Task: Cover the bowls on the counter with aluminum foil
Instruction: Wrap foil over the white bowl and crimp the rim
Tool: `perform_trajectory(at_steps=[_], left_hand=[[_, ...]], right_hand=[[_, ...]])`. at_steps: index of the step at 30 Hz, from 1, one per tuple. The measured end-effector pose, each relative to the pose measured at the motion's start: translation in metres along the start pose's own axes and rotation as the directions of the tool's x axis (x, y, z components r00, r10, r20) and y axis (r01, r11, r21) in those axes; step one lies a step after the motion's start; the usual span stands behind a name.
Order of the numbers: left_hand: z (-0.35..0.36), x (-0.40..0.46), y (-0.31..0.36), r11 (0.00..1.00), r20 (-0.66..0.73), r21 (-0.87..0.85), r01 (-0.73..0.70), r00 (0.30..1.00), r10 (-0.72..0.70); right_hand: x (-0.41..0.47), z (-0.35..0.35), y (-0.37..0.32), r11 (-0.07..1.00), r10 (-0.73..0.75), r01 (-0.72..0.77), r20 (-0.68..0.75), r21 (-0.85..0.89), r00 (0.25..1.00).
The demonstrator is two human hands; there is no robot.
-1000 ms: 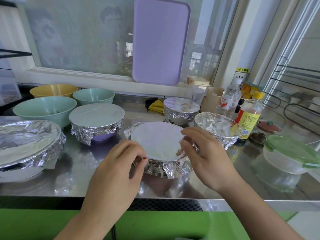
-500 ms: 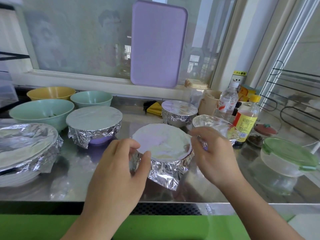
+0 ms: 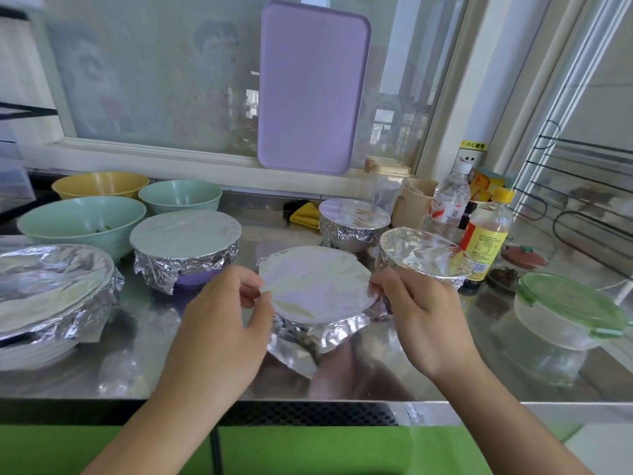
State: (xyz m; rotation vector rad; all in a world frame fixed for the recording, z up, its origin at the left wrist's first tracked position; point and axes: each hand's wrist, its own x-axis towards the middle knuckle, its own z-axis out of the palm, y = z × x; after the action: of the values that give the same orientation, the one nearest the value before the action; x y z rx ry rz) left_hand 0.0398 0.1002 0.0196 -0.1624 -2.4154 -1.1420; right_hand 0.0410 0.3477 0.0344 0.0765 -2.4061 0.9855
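Change noted against the earlier views: the foil-covered bowl (image 3: 317,289) at the front centre of the steel counter (image 3: 394,378) stood with its foil skirt ragged at the near side a second ago; the hands have since shifted from the near edge out to the two sides of the rim, and the top sheet now lies flat and taut. A loose flap of foil still hangs at the near underside. Judgement: this bowl is nearly sealed, with the lower edge left to tuck.

Four other bowls nearby already carry foil. Three remain bare at the back left: a large green bowl (image 3: 82,219), a yellow bowl (image 3: 99,185) and a smaller green bowl (image 3: 180,197). The task is therefore past its midpoint.

Left hand (image 3: 219,323): fingers curled, thumb and fingertips pinching the foil at the left rim. Right hand (image 3: 421,310): fingers curled, pressing and pinching foil at the right rim.
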Motion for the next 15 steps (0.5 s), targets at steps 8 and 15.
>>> perform_trajectory(at_steps=[8, 15], left_hand=[[-0.001, 0.01, 0.001, 0.992, 0.029, -0.052, 0.118, 0.993, -0.116], [0.007, 0.023, -0.005, 0.996, 0.087, -0.055, 0.067, 0.994, -0.062]], right_hand=[[-0.012, -0.009, 0.001, 0.996, -0.079, 0.083, -0.093, 0.036, 0.992], [-0.017, -0.005, 0.002, 0.998, 0.002, -0.001, -0.018, 0.061, 1.0]])
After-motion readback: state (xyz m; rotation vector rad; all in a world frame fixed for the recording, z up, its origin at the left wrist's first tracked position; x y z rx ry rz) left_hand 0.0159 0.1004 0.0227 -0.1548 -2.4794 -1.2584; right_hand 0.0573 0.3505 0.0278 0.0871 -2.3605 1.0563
